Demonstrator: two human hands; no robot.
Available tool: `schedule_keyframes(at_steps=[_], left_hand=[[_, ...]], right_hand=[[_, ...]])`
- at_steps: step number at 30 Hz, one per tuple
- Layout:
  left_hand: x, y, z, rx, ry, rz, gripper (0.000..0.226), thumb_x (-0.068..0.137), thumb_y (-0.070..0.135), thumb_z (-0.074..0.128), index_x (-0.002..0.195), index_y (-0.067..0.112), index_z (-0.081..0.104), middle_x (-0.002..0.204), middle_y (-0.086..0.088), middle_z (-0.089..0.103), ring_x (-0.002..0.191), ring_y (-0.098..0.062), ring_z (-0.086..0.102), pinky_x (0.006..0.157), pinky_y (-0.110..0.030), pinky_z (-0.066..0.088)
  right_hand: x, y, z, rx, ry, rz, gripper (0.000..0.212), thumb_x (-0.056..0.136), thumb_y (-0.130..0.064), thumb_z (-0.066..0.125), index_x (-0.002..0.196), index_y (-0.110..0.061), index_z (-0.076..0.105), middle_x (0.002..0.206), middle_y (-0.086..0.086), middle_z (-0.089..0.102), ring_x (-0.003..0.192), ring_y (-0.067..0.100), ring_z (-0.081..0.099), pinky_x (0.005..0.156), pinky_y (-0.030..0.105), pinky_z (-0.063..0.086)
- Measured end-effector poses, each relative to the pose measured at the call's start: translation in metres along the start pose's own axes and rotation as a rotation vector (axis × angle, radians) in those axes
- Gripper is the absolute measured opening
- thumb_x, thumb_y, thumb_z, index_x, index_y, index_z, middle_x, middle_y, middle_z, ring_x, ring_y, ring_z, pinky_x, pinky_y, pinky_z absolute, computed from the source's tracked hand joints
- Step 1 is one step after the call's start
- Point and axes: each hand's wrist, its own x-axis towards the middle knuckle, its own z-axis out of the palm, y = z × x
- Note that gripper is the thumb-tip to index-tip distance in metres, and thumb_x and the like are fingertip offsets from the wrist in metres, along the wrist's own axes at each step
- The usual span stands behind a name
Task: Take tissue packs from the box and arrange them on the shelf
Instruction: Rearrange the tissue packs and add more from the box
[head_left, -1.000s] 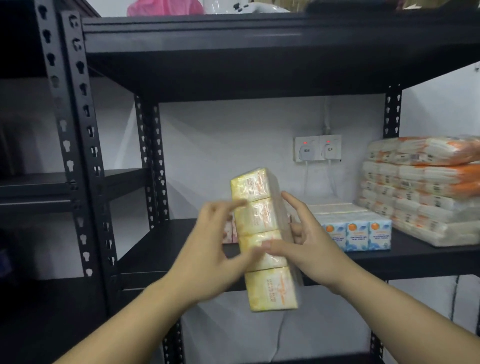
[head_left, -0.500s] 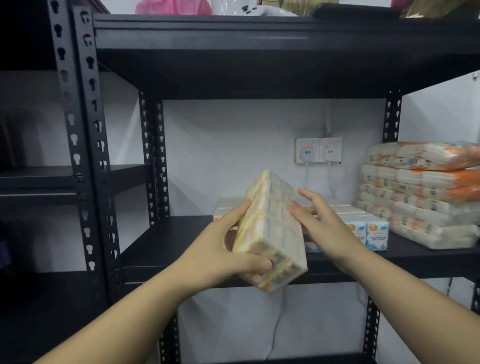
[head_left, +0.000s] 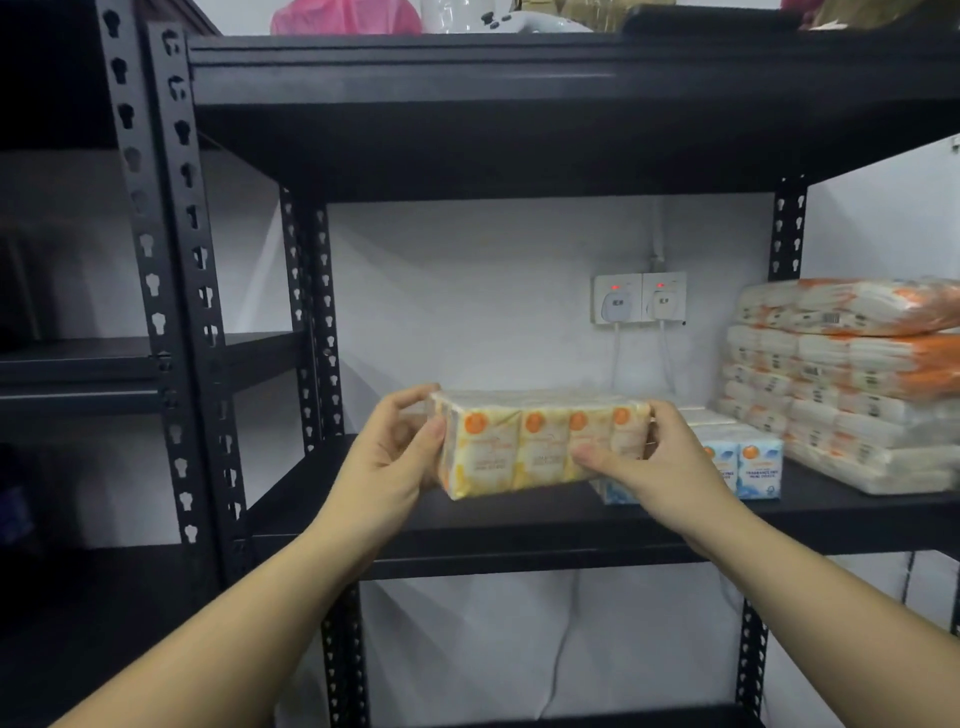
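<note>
Gripping the yellow tissue pack at both ends, your left hand wraps its left end with the thumb on the front face and fingers over the top edge, while your right hand closes on the right end, thumb pressed across the lower front. Both hands are shut firmly on it; neither is free. You have the pack lying lengthwise, its four orange-dotted faces toward you, just above the front part of the middle shelf. Whether its underside touches the board yet cannot be told from this view; it looks a shade above.

Just beside it on the right stand the blue tissue packs, already placed, partly hidden behind your right hand. Behind your yellow pack a pale edge suggests more packs at the back, though that is unclear. Further right, a tall stack of orange-and-white bundles fills the shelf end.

So you are partway through: some packs are on the shelf, this one is at the point of being set down, and the left stretch of the shelf is unfilled. The box is out of view, so what remains in it cannot be judged.
</note>
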Motion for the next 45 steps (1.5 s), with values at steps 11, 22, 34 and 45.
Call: schedule_keyframes(at_steps=[11,22,34,45], left_hand=[[0.011,-0.038,-0.019,0.538,-0.080,-0.038,0.080,0.084,0.058,0.076,0.153,0.051,0.036,0.122,0.034,0.067,0.118,0.011,0.060,0.099,-0.020,0.049],[0.021,-0.072,-0.025,0.741,-0.096,-0.051,0.078,0.084,0.043,0.079,0.152,0.031,0.043,0.137,0.016,0.055,0.121,-0.004,0.057,0.098,-0.024,0.048],[0.055,-0.048,0.023,1.446,-0.336,0.212,0.074,0.092,0.076,0.043,0.157,0.042,0.031,0.149,0.011,0.053,0.130,-0.019,0.054,0.110,-0.035,0.038],[0.092,-0.069,0.034,1.459,-0.487,0.129,0.081,0.089,0.069,0.040,0.161,0.043,0.014,0.158,0.006,0.039,0.141,-0.019,0.043,0.114,-0.042,0.041]], right_hand=[[0.003,0.015,0.015,-0.369,0.066,-0.053,0.075,0.070,-0.057,0.088,0.122,-0.036,0.039,0.106,-0.014,0.064,0.091,-0.001,0.060,0.066,0.021,0.046],[0.008,0.057,0.010,-0.811,0.055,-0.191,0.068,0.080,-0.073,0.068,0.139,-0.042,0.056,0.116,-0.011,0.041,0.119,0.015,0.031,0.100,0.041,0.036],[0.042,0.076,-0.047,-1.017,-0.061,-0.160,0.118,0.057,-0.109,0.015,0.158,-0.048,0.026,0.170,-0.010,0.022,0.158,0.017,0.008,0.127,0.055,0.000],[0.075,0.091,-0.062,-1.159,-0.156,-0.180,0.109,0.062,-0.106,0.026,0.157,-0.052,0.023,0.168,-0.010,0.027,0.155,0.018,0.023,0.125,0.052,0.013]])
